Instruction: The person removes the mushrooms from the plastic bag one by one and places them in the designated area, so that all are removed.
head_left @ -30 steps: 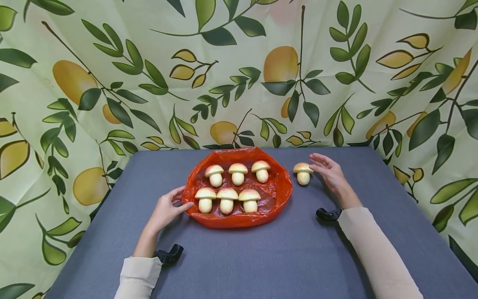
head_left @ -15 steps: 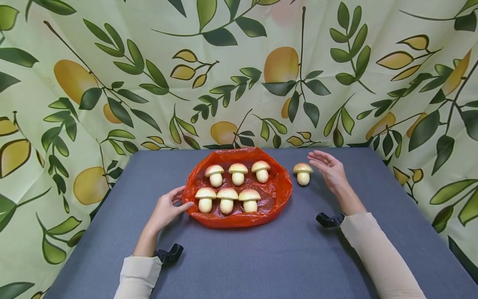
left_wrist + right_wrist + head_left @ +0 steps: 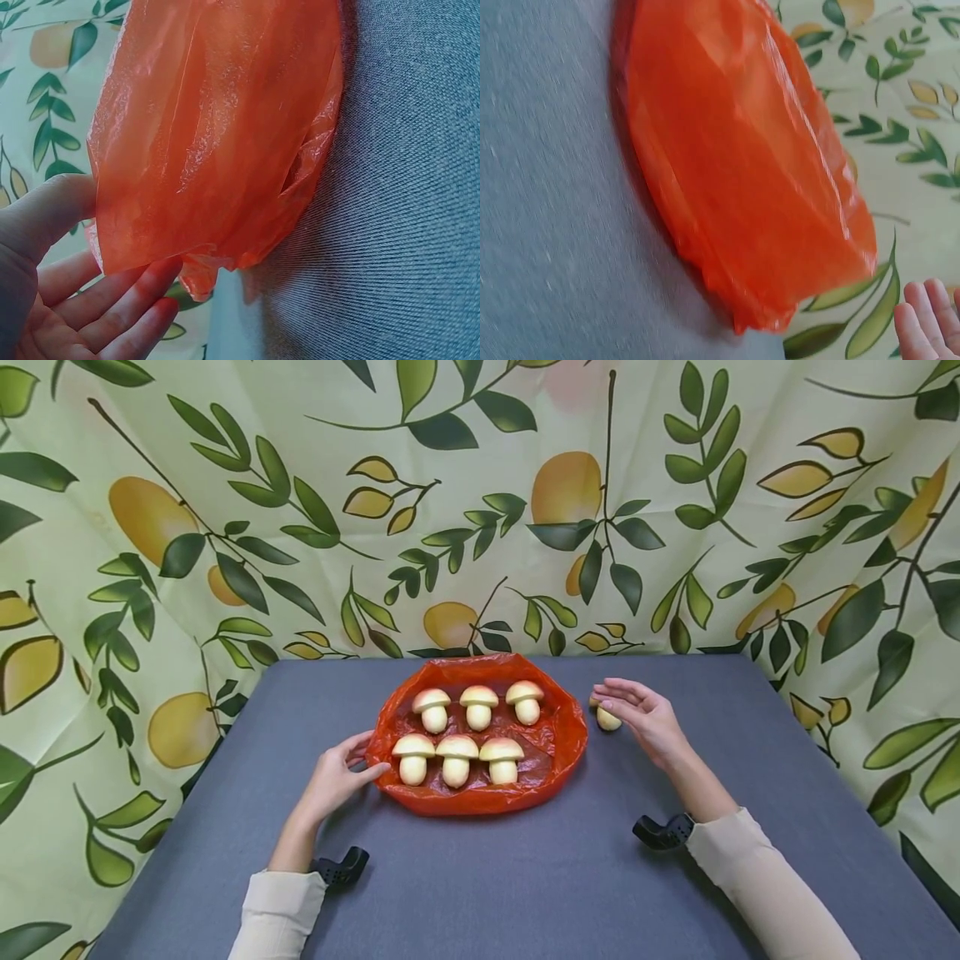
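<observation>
While the left hand (image 3: 336,783) pinches the left end of the red bag (image 3: 472,803), the right hand (image 3: 647,720) hangs at the lone mushroom (image 3: 608,721), just right of the bag.

Left: thumb at the bag's edge, other fingers bent around the end; the left wrist view shows the film between them. Right: fingers close together and fairly straight, hiding most of the mushroom's cap from the head view; stem end is visible. Contact with it: can't tell. Right wrist view only catches fingertips in the lower corner, next to the bag's end, no help there.

Bag sits on the grey-blue table (image 3: 525,885), mouth up, rim spread wide. Inside: six mushrooms, back row (image 3: 478,714) of three spaced apart, front row (image 3: 455,768) of three packed cap to cap toward the left. All stems point toward the person. Pale caps with reddish tops.

Both sleeves (image 3: 765,877) cream, black wrist mounts (image 3: 663,832) below each hand. Leaf-and-fruit cloth (image 3: 480,602) behind the table.
</observation>
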Available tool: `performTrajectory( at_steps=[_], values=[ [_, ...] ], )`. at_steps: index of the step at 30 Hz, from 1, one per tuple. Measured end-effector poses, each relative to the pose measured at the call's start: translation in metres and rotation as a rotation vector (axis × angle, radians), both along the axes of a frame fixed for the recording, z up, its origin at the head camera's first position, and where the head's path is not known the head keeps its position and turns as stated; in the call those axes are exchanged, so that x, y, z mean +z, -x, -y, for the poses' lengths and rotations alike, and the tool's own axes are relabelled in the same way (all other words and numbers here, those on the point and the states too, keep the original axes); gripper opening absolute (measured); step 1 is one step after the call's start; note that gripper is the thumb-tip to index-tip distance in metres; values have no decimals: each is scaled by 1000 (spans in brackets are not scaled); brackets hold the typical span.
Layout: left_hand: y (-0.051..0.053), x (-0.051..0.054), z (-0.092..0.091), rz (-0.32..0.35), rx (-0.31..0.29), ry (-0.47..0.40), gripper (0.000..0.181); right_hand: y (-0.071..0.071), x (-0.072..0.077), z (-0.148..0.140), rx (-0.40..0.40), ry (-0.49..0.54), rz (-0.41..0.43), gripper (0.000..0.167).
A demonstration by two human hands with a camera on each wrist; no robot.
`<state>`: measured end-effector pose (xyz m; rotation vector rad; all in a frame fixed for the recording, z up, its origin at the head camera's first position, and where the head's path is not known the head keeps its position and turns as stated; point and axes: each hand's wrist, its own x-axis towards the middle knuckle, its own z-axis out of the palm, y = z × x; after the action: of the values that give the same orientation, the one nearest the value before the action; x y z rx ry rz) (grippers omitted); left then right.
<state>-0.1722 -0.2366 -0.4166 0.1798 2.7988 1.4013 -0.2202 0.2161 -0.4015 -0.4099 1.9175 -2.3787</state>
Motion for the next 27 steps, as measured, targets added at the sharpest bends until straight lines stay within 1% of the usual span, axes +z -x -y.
performTrajectory(
  at_steps=[6, 12, 16, 18, 20, 25, 27],
  values=[
    [2, 0, -1, -9, 3, -7, 60, -8, 1, 10, 64, -22, -50, 28],
    [1, 0, 0, -21, 5, -1, 60, -14, 2, 24, 120, -10, -90, 29],
    [0, 0, 0, -25, 3, -7, 60, -18, 0, 36, 140, -77, -83, 31],
    [0, 0, 1, -29, -2, -9, 60, -21, -1, 41, 154, -117, -79, 35],
    [0, 0, 1, -29, -9, -12, 60, -23, -2, 45, 172, -146, -76, 33],
    [-1, 2, 1, -27, -20, -21, 61, -24, -5, 54, 229, -154, -69, 32],
    [-1, 2, 1, -29, -23, -17, 61, -25, -5, 59, 244, -160, -64, 37]
  ],
)
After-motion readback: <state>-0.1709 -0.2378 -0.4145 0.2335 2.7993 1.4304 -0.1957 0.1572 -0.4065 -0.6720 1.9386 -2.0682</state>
